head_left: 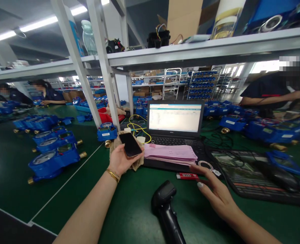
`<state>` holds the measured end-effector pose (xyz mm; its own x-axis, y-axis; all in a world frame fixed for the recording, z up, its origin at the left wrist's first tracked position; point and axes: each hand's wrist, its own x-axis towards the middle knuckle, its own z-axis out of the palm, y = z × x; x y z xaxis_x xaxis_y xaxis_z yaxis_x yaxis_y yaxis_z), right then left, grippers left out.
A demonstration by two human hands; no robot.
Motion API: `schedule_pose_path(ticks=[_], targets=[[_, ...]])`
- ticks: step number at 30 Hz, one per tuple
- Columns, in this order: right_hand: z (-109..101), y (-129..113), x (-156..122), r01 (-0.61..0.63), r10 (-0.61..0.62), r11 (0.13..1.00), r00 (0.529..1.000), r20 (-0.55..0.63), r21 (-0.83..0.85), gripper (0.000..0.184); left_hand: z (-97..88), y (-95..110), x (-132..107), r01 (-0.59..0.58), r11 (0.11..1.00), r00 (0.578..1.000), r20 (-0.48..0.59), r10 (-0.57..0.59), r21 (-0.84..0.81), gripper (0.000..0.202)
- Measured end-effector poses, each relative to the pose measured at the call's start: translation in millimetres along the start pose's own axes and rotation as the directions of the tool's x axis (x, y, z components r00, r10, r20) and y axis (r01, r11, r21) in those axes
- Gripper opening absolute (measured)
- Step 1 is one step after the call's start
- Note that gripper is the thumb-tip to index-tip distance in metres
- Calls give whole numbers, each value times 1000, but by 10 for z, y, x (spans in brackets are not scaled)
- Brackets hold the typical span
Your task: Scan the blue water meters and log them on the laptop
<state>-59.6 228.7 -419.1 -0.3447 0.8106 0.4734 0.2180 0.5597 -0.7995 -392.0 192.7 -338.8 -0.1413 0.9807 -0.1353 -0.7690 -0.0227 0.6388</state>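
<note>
Nearest item: a black handheld scanner [165, 206], lying on the green bench [129, 217] between my forearms, head end pointing away from me, touched by neither hand. My right hand [217, 193]: empty, palm down, fingers spread and loosely extended just above the bench, fingertips near a small red lighter-like item [187, 176] with white print; I cannot tell whether they touch it. Best handling, as I judge it: close thumb and forefinger on its long sides instead of sliding it, since the white cable loop [206, 165] lies just beside it. My left hand [122, 159]: half closed, cradling a dark phone [130, 144] with its blank screen up, a beige cloth [137, 162] bunched beneath it against my palm; gold bracelet at the wrist. The grip looks shallow, so I would keep the fingers curled under the phone's edge while the other hand works. Beyond: a stack of pink papers [170, 152] resting across the front of an open laptop [175, 118], screen lit. To the right, a mouse [279, 176] on a printed mat. To the left, blue water meters [55, 159] in rows on the bench. Farthest: other people seated at benches to the left and right, and shelving overhead.
</note>
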Motion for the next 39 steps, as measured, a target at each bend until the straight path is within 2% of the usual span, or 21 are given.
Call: schedule_pose_path(ticks=[6,8,11,12,15,18,27,31,33,35,37,39], targets=[[-6,-4,-2,6,-6,1000,1000,12,-10,45,28,-84,18,-34,983,991,-120,56,179,83],[-8,-8,-4,4,-4,1000,1000,13,-2,45,14,-96,43,-34,974,987,-146,68,222,76],[-10,-14,-10,1,0,1000,1000,6,-6,45,-9,-81,69,-1,970,985,-166,43,242,42],[-10,-16,-11,2,-2,1000,1000,7,-10,44,-11,-71,72,10,971,986,-162,30,240,40],[-8,-15,-12,6,-6,1000,1000,13,-6,44,-2,-42,66,17,972,991,-133,15,236,60],[-2,-13,-9,1,-1,1000,1000,8,7,44,7,-22,66,3,971,993,-114,25,240,70],[-12,24,-6,8,-8,1000,1000,29,1,45,-25,18,90,-3,960,994,-107,34,279,70],[13,15,1,15,-16,999,1000,25,33,43,9,6,86,-56,913,986,-121,114,405,63],[32,-32,7,22,-22,999,1000,15,37,43,-13,7,108,-113,831,966,-136,220,545,53],[47,-89,22,36,-36,999,999,17,37,42,-78,25,163,-152,665,923,-137,361,731,53],[48,-131,47,56,-57,998,998,28,28,42,-164,59,245,-116,402,870,-102,483,908,60],[37,-150,75,82,-83,996,996,32,20,42,-245,100,312,-42,105,831,-24,555,994,59]])
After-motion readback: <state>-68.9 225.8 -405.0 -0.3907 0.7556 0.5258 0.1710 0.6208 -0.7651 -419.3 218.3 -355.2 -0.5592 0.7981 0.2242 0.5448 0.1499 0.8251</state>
